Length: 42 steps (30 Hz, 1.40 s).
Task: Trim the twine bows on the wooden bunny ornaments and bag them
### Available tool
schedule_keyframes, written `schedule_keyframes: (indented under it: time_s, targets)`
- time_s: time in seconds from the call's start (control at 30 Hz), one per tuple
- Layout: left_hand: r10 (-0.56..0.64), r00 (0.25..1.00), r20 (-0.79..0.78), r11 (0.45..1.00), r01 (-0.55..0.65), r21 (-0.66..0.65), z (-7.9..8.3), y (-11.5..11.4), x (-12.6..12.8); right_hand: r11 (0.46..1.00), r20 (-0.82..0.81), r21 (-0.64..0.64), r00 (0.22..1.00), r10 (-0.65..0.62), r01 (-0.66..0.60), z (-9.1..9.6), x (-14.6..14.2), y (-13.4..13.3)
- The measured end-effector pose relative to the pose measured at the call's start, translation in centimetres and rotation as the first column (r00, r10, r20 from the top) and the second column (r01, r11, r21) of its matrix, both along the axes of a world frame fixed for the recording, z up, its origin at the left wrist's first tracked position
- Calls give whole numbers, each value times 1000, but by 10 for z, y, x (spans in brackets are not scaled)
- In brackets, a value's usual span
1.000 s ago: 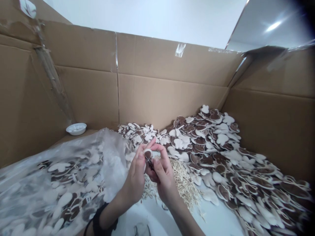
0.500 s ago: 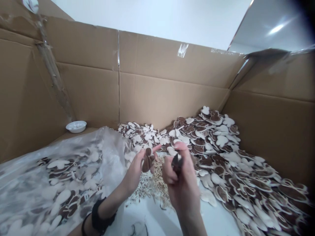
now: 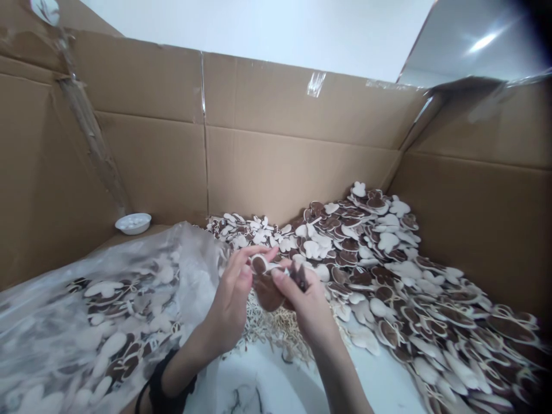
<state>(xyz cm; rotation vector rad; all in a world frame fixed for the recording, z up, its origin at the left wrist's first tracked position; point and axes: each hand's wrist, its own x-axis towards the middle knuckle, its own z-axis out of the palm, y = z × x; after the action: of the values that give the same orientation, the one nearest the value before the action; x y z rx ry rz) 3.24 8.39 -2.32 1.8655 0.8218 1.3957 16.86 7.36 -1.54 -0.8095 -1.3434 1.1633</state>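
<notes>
Between my two hands is a brown, rabbit-head-shaped piece (image 3: 268, 292) with a pale edge. My left hand (image 3: 230, 290) holds it from the left, fingers along its upper end. The thumb of my right hand (image 3: 311, 305) presses on the right side of the same piece. Small dark snips (image 3: 298, 277) stick up from my right hand, their lower part hidden in the palm. Below the hands lies a heap of short cream cord offcuts (image 3: 276, 328) on the white table (image 3: 267, 371).
A large pile of brown and white shaped pieces (image 3: 388, 282) slopes along the back and right. Clear plastic sheeting (image 3: 194, 282) covers or holds more pieces at left. A white bowl (image 3: 133, 223) stands at the back left. Tall cardboard walls (image 3: 302, 138) enclose the table.
My hands have come together, the right one moving left to the brown piece and touching it. The snips have turned within the right hand.
</notes>
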Motion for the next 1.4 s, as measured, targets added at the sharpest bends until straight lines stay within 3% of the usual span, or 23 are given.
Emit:
schedule_keyframes:
  time_s: [0.07, 0.13, 0.27, 0.37, 0.5, 0.7, 0.83, 0.93, 1.03, 1.13, 1.23, 1.33, 1.4]
  targets:
    - [117, 989, -95, 966, -91, 242, 3, 0, -2, 997, -106, -30, 991, -77, 74, -1, 1, -3]
    - [153, 979, -134, 933, -98, 346, 7, -2, -5, 994, -81, 19, 991, -109, 111, 0, 1, -7]
    - [-46, 989, -137, 993, 60, 100, 16, -6, -15, 970, 164, 194, 970, -177, 145, 6, 5, -10]
    - [-169, 977, -131, 986, 165, -40, 22, -6, -22, 944, 270, 270, 927, -262, 188, 8, 11, -9]
    - [-71, 972, -226, 990, 96, 103, 23, -7, -23, 863, 319, 462, 870, -375, 203, 8, 20, -10]
    - [156, 936, -317, 913, -14, 408, 19, -12, -15, 804, 468, 591, 838, -281, -60, 9, 29, -15]
    - [42, 926, -374, 945, 85, 316, 21, -15, -22, 713, 432, 701, 786, -442, 16, 9, 39, -10]
    - [51, 953, -298, 957, 38, 287, 21, -13, -32, 659, 398, 747, 734, -551, 90, 13, 47, -9]
    - [112, 967, -229, 938, -27, 345, 19, -8, -34, 662, 416, 747, 739, -530, 54, 15, 48, -12]
    - [172, 907, -385, 915, -3, 404, 18, -6, -27, 691, 486, 723, 723, -491, -17, 15, 42, -17]
    - [221, 844, -489, 888, 33, 458, 19, -7, -17, 752, 607, 657, 632, -482, -58, 15, 37, -21]
    - [196, 849, -491, 883, 65, 465, 20, -7, -13, 794, 690, 605, 536, -487, -57, 17, 37, -24]
    - [151, 871, -468, 891, 85, 445, 21, -7, -14, 821, 702, 566, 560, -439, -66, 19, 38, -25]
